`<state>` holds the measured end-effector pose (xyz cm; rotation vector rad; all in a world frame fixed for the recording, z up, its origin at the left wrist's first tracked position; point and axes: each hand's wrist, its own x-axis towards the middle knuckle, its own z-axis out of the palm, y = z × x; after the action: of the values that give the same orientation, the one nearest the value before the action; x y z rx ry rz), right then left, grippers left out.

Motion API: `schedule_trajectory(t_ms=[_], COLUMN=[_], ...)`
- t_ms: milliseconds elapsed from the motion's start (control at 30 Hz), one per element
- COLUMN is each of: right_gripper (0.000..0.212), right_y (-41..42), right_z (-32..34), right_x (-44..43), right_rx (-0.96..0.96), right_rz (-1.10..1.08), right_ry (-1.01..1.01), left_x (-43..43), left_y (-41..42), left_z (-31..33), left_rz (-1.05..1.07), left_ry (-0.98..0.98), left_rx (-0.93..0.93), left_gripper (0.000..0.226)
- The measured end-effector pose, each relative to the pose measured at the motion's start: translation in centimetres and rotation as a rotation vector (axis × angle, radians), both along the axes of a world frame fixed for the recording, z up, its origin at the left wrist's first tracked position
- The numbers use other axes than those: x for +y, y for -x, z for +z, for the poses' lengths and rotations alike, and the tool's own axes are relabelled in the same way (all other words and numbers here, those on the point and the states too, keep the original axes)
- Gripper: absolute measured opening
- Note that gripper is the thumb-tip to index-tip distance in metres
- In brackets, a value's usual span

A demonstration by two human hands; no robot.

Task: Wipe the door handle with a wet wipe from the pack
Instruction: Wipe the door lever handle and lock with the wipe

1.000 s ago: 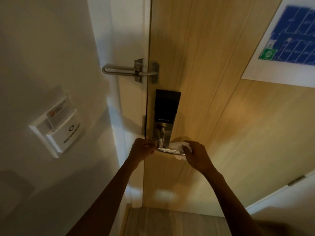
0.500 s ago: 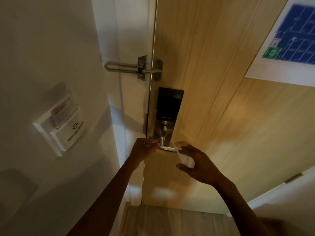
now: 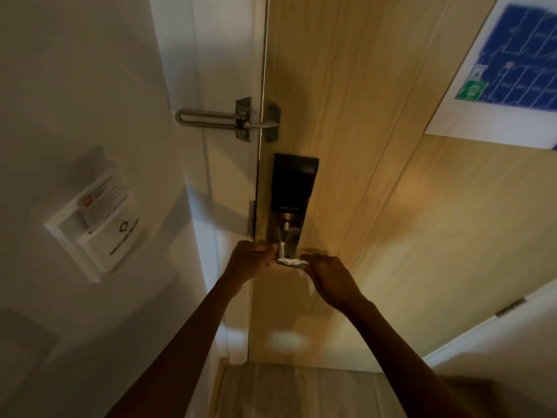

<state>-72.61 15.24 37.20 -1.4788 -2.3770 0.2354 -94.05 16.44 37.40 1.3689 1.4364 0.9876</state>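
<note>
A silver lever door handle sticks out from a black and metal lock plate on the wooden door. My right hand grips a white wet wipe and presses it on the outer end of the handle; a strip of the wipe hangs below my fingers. My left hand is closed against the handle's pivot end at the door edge. Whether it pinches part of the wipe I cannot tell. The pack is not in view.
A metal swing-bar guard bridges the white frame and the door above the lock. A white key-card holder is on the left wall. A blue floor-plan sign hangs at upper right. Wooden floor lies below.
My right hand, which had pulled back from the handle with fingers spread half a second ago, has returned and closed the wipe on the handle's end. My left hand has stayed put.
</note>
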Motion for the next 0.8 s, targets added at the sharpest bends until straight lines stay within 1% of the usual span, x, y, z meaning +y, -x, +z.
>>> schedule_trajectory(t_ms=[167,233,433,567,700,800], right_gripper=[0.042,0.037,0.037,0.032,0.032,0.039], right_y=[-0.9,-1.0,-1.7,-1.6,-2.0,-2.5], right_z=[-0.1,0.0,-0.2,-0.2,-0.6,-0.2], right_x=[0.4,0.7,1.1,0.9,1.0,1.1], right_rx=[0.065,0.082,0.075,0.129,0.113,0.075], right_rz=[0.037,0.052,0.091,0.107,0.084,0.085], right_ry=[0.069,0.095,0.082,0.107,0.129,0.117], left_x=[0.0,0.1,0.1,0.3,0.5,0.5], left_y=[0.0,0.0,0.0,0.3,0.3,0.1], left_z=[-0.4,-0.5,-0.3,-0.8,-0.6,-0.4], left_rz=[0.008,0.015,0.013,-0.019,-0.009,0.014], left_ry=[0.032,0.042,0.042,0.036,0.040,0.058], left_rx=[-0.085,-0.109,-0.113,-0.088,-0.091,-0.138], left_gripper=[0.030,0.029,0.026,0.030,0.030,0.027])
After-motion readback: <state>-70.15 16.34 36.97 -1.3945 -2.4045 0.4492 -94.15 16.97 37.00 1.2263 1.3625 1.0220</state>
